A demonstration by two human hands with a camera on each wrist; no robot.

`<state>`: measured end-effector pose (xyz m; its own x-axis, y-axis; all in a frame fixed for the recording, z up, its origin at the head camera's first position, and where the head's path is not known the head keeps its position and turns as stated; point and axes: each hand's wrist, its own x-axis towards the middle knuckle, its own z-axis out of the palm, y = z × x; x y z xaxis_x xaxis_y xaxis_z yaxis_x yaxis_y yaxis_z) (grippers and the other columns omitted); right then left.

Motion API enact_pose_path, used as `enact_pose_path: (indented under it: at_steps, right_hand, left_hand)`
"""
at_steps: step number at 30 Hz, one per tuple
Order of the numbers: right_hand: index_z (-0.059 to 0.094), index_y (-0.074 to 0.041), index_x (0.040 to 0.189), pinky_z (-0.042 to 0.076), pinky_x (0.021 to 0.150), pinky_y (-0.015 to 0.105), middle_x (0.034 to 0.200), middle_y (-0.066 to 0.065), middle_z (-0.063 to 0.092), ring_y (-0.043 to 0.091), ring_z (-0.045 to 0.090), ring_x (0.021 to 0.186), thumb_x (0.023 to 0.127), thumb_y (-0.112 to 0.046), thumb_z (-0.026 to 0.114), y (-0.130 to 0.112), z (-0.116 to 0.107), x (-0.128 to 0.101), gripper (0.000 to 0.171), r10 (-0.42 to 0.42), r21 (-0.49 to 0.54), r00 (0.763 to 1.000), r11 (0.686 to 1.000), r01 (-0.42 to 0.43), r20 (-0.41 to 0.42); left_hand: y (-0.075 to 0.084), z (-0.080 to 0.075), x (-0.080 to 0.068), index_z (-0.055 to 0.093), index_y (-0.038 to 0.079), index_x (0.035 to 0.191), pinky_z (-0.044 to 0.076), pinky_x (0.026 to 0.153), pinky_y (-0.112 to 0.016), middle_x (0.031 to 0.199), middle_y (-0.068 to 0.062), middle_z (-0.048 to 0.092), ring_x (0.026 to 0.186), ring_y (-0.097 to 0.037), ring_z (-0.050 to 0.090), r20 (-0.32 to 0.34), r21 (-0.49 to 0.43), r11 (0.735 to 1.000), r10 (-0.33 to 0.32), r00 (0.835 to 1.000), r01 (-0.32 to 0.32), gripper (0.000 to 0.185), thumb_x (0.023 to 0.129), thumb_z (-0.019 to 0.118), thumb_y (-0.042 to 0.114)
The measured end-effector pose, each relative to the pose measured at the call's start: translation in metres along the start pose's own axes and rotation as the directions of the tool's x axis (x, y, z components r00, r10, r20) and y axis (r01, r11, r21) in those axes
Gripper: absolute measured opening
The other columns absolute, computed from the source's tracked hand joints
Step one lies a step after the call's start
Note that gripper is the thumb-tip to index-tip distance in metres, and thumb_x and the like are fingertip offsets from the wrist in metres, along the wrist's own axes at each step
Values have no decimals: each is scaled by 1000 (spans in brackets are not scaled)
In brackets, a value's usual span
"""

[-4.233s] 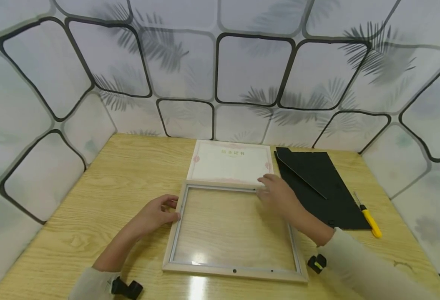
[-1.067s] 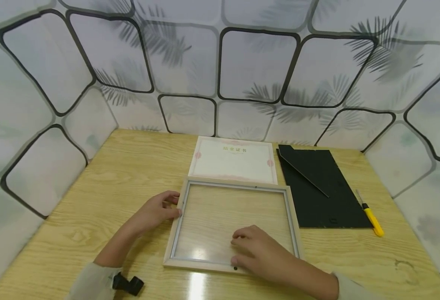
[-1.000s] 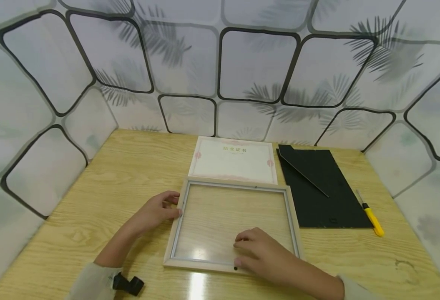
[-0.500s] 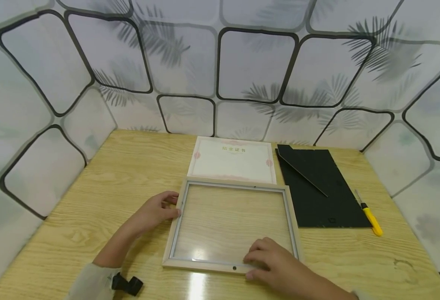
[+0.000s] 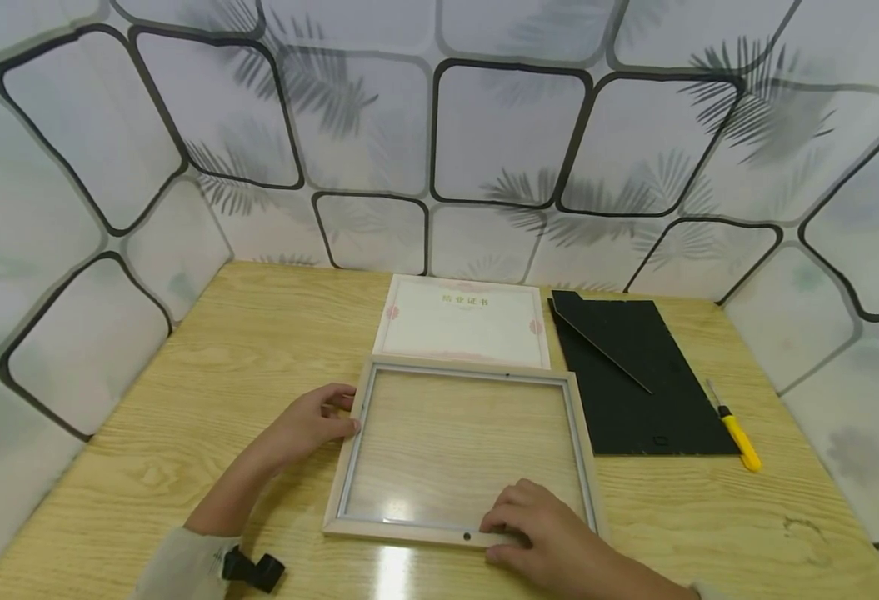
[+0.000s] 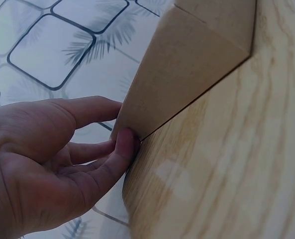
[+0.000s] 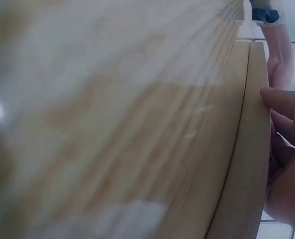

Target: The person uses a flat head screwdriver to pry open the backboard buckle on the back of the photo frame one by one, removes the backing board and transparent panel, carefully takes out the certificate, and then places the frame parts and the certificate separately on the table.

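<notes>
A light wooden picture frame with a glass pane lies flat on the table. My left hand rests against its left rail; in the left wrist view the thumb presses the frame's outer side, the fingers nearly straight. My right hand is on the near rail, right of a small dark tab. Its bent fingers lie over the rail and its thumb sits at the outer edge. The right wrist view shows the fingers against the frame's edge.
A certificate sheet lies just beyond the frame. To its right is a black backing board, and a yellow-handled screwdriver farther right. Patterned walls close in the wooden table on three sides.
My right hand came from the frame's far rail to the near rail, then slid a little to the right along it. My left hand and the frame stayed put.
</notes>
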<state>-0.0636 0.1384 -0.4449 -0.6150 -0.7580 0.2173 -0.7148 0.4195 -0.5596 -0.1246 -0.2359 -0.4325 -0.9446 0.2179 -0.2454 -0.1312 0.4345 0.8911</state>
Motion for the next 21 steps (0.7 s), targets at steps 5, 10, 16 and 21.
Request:
enact_pose_path:
  at_steps: [5,10,16,21]
  right_hand:
    - [72,-25,102,50,82,25,100,-20,63,1,56,95,91,-25,77,2,3,0,12,-45,-19,998,999,44,-47]
    - [72,-24,101,49,81,24,100,-17,65,2,57,94,89,-20,78,6,7,0,14,-119,-16,988,993,118,-94]
    - [72,-24,104,48,81,22,102,-15,65,2,56,94,89,-19,78,11,10,-1,16,-184,-21,973,983,183,-136]
    - [72,-24,105,47,81,19,103,-14,64,2,55,93,91,-20,76,11,12,-1,15,-201,-26,966,980,199,-161]
  left_hand:
    - [0,0,0,43,-1,148,53,84,-36,137,-23,50,110,-28,57,3,0,1000,-7,1000,7,63,95,69,21]
    - [1,1,-1,42,-5,148,53,87,-39,137,-23,52,113,-28,58,7,-4,1000,-11,1000,11,66,95,69,22]
    - [0,1,-2,41,-5,149,53,90,-40,137,-23,53,113,-27,57,12,-11,1000,-10,1000,10,66,96,69,24]
    - [-3,-1,1,41,-1,150,51,91,-38,136,-21,52,118,-30,55,-3,-20,1000,-13,1000,13,66,97,68,26]
